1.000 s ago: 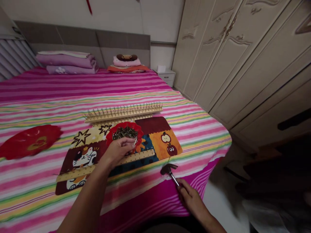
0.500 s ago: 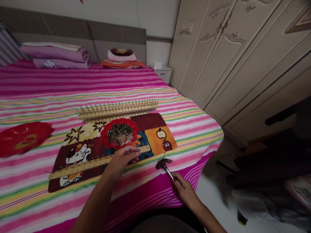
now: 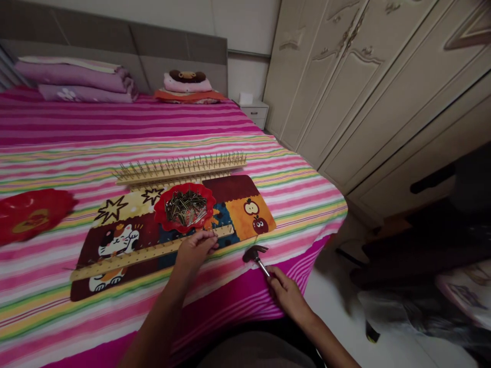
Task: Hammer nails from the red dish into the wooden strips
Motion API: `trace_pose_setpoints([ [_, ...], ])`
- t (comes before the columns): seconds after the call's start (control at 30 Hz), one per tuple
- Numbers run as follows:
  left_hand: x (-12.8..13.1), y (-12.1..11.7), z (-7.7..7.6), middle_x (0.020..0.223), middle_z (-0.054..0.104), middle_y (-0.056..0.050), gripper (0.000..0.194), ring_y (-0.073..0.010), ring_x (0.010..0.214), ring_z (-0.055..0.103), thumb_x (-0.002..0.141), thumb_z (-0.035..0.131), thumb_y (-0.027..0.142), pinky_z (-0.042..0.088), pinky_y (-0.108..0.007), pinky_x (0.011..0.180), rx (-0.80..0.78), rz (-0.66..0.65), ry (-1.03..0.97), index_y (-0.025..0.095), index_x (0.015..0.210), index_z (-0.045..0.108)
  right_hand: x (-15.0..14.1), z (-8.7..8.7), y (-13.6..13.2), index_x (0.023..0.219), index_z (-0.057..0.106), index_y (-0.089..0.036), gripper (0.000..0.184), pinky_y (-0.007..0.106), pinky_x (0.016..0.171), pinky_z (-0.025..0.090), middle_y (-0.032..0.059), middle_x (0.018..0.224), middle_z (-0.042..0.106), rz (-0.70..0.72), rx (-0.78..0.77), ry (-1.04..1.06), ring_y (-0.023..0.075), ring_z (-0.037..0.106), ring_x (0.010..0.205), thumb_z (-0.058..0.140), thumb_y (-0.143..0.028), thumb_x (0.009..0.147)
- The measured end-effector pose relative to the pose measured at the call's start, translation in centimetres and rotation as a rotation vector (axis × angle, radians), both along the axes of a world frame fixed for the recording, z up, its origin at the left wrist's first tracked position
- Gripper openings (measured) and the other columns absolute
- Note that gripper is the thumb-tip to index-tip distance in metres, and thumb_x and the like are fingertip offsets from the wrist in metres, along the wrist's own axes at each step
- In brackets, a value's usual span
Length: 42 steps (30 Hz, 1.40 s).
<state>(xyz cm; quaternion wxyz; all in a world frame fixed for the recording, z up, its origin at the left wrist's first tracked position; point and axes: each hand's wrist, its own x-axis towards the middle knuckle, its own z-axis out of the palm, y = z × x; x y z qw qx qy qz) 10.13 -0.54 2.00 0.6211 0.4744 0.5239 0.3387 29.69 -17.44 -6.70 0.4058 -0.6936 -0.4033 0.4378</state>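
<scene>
My left hand (image 3: pixel 196 249) rests on a long wooden strip with a row of holes (image 3: pixel 126 255), its fingers pinched on a small nail near the strip's right end. Just beyond it sits a red scalloped dish (image 3: pixel 184 207) heaped with nails. My right hand (image 3: pixel 287 294) grips the handle of a small hammer (image 3: pixel 253 255), whose dark head lies on the bedspread near the bed's edge. The strip lies across a colourful cartoon mat (image 3: pixel 245 204). Farther back, another wooden strip (image 3: pixel 180 168) is studded with upright nails.
All this lies on a bed with a pink striped cover (image 3: pixel 76 133). A second red dish (image 3: pixel 28 214) sits at the left. Folded bedding (image 3: pixel 76 79) and a small pillow pile (image 3: pixel 187 87) lie by the headboard. Wardrobes (image 3: pixel 364 87) line the right; floor clutter sits below.
My left hand came back from the nail dish down to the holed strip, with a nail in its fingers. My right hand and the hammer shifted slightly left; the view panned.
</scene>
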Motion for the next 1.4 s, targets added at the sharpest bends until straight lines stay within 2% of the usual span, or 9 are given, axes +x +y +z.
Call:
trace_pose_setpoints([
  [0.17,1.5,-0.5,-1.8,0.071,0.067,-0.001,0.03,-0.0148,0.066,0.064,0.059,0.063,0.042,0.049,-0.027,0.065,0.183,0.108,0.089,0.018,0.076,0.061,-0.1,0.5,0.1,0.102,0.057,-0.02,0.028,0.019,0.044,0.027,-0.0079,0.055,0.036,0.001,-0.002,-0.038,0.0093,0.035,0.048,0.042,-0.035,0.084],
  [0.3,2.4,-0.6,-2.6,0.081,0.068,-0.002,0.025,-0.014,0.07,0.063,0.068,0.056,0.039,0.049,-0.027,0.071,0.326,0.144,0.258,0.019,0.081,0.064,-0.2,0.9,0.2,0.1,0.057,-0.02,0.028,0.018,0.043,0.027,-0.0074,0.056,0.036,-0.002,0.002,-0.042,0.0095,0.035,0.049,0.042,-0.036,0.083],
  [0.63,2.9,-0.2,-3.4,0.08,0.067,-0.001,0.022,-0.0139,0.066,0.061,0.073,0.052,0.038,0.047,-0.025,0.064,0.359,0.096,0.424,0.021,0.082,0.064,-0.3,1.1,0.2,0.098,0.058,-0.02,0.026,0.018,0.043,0.027,-0.007,0.056,0.036,-0.007,0.014,-0.043,0.0094,0.035,0.049,0.043,-0.035,0.083],
  [0.8,3.0,-0.1,-3.4,0.081,0.067,-0.002,0.018,-0.0165,0.079,0.06,0.076,0.049,0.031,0.044,-0.027,0.075,0.571,0.037,0.566,0.021,0.076,0.063,-0.6,1.5,-0.1,0.1,0.059,-0.019,0.029,0.018,0.043,0.029,-0.0063,0.056,0.039,-0.024,0.028,-0.025,0.0093,0.035,0.048,0.043,-0.034,0.082],
  [0.9,3.1,-0.1,-3.4,0.081,0.066,-0.003,0.017,-0.0167,0.08,0.059,0.078,0.047,0.027,0.043,-0.027,0.076,0.663,0.011,0.648,0.021,0.075,0.062,-1.0,3.3,0.1,0.105,0.06,-0.019,0.033,0.019,0.044,0.033,-0.0046,0.057,0.043,-0.052,0.061,-0.053,0.0106,0.04,0.05,0.043,-0.036,0.083],
  [1.0,3.1,-0.2,-3.6,0.079,0.064,-0.003,0.017,-0.0163,0.078,0.058,0.08,0.046,0.026,0.042,-0.027,0.075,0.706,0.006,0.675,0.021,0.075,0.061,-1.4,6.6,1.3,0.11,0.059,-0.019,0.036,0.02,0.047,0.038,-0.0034,0.058,0.048,-0.057,0.143,-0.145,0.0114,0.044,0.051,0.042,-0.037,0.084],
  [1.17,3.1,-0.3,-4.0,0.077,0.062,-0.003,0.017,-0.0162,0.077,0.057,0.081,0.045,0.025,0.042,-0.026,0.072,0.771,-0.019,0.712,0.02,0.076,0.06,-2.0,11.7,4.4,0.117,0.055,-0.019,0.036,0.02,0.054,0.043,-0.0013,0.065,0.057,0.065,0.308,-0.324,0.0119,0.052,0.056,0.04,-0.032,0.087],
  [1.27,3.1,-0.4,-4.0,0.079,0.062,-0.004,0.017,-0.0167,0.078,0.057,0.082,0.044,0.024,0.041,-0.026,0.072,0.788,-0.035,0.732,0.02,0.078,0.06,-2.5,12.3,6.0,0.12,0.053,-0.021,0.035,0.023,0.062,0.045,0.002,0.079,0.064,0.138,0.359,-0.425,0.0142,0.058,0.066,0.039,-0.029,0.089],
  [1.4,3.1,-0.4,-3.9,0.078,0.062,-0.005,0.015,-0.0177,0.078,0.057,0.081,0.045,0.021,0.04,-0.026,0.07,0.767,-0.043,0.757,0.02,0.079,0.061,-2.8,12.0,6.5,0.117,0.055,-0.02,0.034,0.024,0.06,0.044,0.0031,0.078,0.065,0.266,0.299,-0.466,0.015,0.059,0.063,0.039,-0.025,0.088],
])
